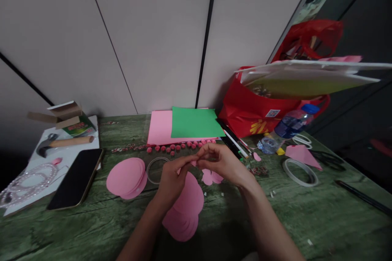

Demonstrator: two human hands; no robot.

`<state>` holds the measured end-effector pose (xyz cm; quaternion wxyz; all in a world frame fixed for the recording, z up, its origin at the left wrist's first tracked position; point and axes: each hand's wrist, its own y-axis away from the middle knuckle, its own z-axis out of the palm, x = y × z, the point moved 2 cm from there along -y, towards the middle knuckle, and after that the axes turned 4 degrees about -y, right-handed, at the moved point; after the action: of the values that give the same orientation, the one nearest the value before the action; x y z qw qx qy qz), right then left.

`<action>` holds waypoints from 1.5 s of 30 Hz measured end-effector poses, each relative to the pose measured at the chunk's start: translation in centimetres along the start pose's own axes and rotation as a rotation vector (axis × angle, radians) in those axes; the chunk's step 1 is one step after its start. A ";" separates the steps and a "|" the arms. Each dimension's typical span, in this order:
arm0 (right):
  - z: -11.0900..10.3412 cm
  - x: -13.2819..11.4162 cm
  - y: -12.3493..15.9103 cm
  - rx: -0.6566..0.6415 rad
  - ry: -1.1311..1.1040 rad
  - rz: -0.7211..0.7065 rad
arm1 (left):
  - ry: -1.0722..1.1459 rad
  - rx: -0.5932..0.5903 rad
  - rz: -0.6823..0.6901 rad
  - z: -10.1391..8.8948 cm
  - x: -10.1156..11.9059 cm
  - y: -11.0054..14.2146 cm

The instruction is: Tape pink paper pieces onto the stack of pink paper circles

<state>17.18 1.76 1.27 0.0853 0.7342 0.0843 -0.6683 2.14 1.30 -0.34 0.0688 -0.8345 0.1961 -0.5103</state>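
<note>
On my remote feed, left hand (pixel 172 174) and right hand (pixel 223 163) pinch a small pink paper piece (pixel 193 163) between them, over stacked pink paper rounds (pixel 186 208). Red bag (pixel 240 108) has a QR code (pixel 272 113); clear plastic bottle's (pixel 289 126) label I can't read. Green wood-grain tabletop (pixel 98 232), pale panelled wall (pixel 159 40).

Green table (pixel 294 216), pink discs (pixel 125 176)

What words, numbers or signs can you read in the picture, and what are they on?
No words or numbers can be read for sure.
Bag: a square code, with no readable words, and a yellow mark, too unclear to name.
Bottle: its label is too blurred to read.
Box: printing on the green part, too small and blurred to read.
</note>
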 end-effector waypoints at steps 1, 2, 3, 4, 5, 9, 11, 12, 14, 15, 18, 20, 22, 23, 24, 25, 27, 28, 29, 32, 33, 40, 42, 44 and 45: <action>0.0 0.0 0.0 0.002 0.000 0.001 | 0.005 0.001 0.001 0.0 0.0 0.0; 0.0 0.0 0.0 0.003 0.000 0.002 | 0.010 0.001 0.001 0.0 0.0 0.0; 0.0 0.1 0.0 0.004 0.002 0.001 | 0.014 0.002 -0.001 0.0 0.0 0.0; 0.0 0.1 -0.1 0.005 0.007 -0.002 | 0.018 0.003 -0.004 0.0 0.0 0.0; 0.0 0.2 -0.1 0.007 0.015 -0.005 | 0.023 0.004 -0.010 0.0 0.0 0.0; 0.0 0.5 -0.2 0.013 0.044 -0.020 | 0.056 0.019 -0.037 0.0 -0.1 0.0; 0.1 0.5 -0.3 0.009 0.039 -0.027 | 0.071 0.020 -0.050 -0.1 -0.2 0.1; 0.2 0.6 -0.3 0.009 0.034 -0.030 | 0.078 0.020 -0.058 -0.1 -0.2 0.1; 0.3 0.6 -0.4 0.020 0.016 -0.033 | 0.095 0.029 -0.077 -0.1 -0.3 0.1; 0.3 0.6 -0.4 0.022 -0.008 -0.028 | 0.103 0.035 -0.087 -0.2 -0.3 0.0; 0.4 0.7 -0.4 -0.020 -0.185 0.019 | 0.138 0.059 -0.110 -0.4 -0.3 0.0; 0.4 0.7 -0.4 -0.064 -0.334 0.053 | 0.179 0.080 -0.122 -0.5 -0.2 0.0; 0.3 0.7 -0.4 -0.086 -0.410 0.052 | 0.215 0.097 -0.132 -0.6 -0.2 0.0; 0.3 0.6 -0.4 -0.086 -0.414 0.043 | 0.219 0.101 -0.135 -0.6 -0.2 0.0; 0.2 0.5 -0.4 -0.079 -0.399 0.036 | 0.214 0.103 -0.139 -0.6 -0.2 0.0; 0.2 0.5 -0.3 -0.069 -0.370 0.033 | 0.200 0.105 -0.145 -0.6 -0.2 0.0; 0.3 0.4 -0.2 -0.045 -0.292 0.036 | 0.170 0.113 -0.161 -0.6 -0.2 0.0; 0.3 0.4 -0.2 -0.037 -0.253 0.038 | 0.161 0.118 -0.167 -0.6 -0.3 0.0; 0.4 0.3 -0.1 -0.031 -0.218 0.037 | 0.156 0.124 -0.172 -0.6 -0.3 0.0; 0.5 0.3 -0.1 0.000 -0.128 0.011 | 0.156 0.132 -0.177 -0.6 -0.4 0.1; 0.6 0.3 -0.1 0.015 -0.099 -0.001 | 0.162 0.133 -0.179 -0.6 -0.4 0.1; 0.9 0.0 -0.2 0.056 -0.036 -0.062 | 0.163 0.129 -0.178 -0.5 -0.5 0.1; 1.0 -0.1 -0.2 0.046 -0.073 -0.050 | 0.141 0.142 -0.164 -0.5 -0.5 0.2; 1.1 -0.1 -0.2 0.043 -0.102 -0.045 | 0.121 0.152 -0.150 -0.5 -0.4 0.2; 1.1 -0.1 -0.2 0.046 -0.105 -0.050 | 0.115 0.152 -0.144 -0.5 -0.4 0.2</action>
<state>16.06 1.71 1.29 0.0561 0.6977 0.0825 -0.7094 1.47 1.29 -0.50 0.0838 -0.8082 0.0998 -0.5743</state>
